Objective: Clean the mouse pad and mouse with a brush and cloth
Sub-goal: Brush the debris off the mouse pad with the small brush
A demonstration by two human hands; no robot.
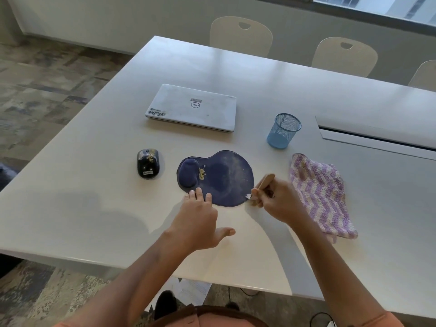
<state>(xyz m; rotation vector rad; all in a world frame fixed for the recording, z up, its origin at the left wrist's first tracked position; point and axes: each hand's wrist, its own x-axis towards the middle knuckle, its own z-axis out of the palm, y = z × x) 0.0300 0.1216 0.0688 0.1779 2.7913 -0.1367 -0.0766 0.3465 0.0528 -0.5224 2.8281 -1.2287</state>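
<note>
Left hand (199, 213), fingers flat, pins mouse pad (215, 178) at table (94, 185) centre against sliding while right hand (277, 201) grips brush (263, 184) at pad's 4 o'clock edge; mouse (148, 163) at 9 o'clock, cloth (320, 194) at 3 o'clock, both untouched.

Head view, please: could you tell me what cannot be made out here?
- Brush bristles: mostly hidden by the right hand.
- Mouse pad near edge: covered by left hand fingers.
- Debris on the mouse: too small to identify.
- Cup contents: unclear through mesh.
</note>
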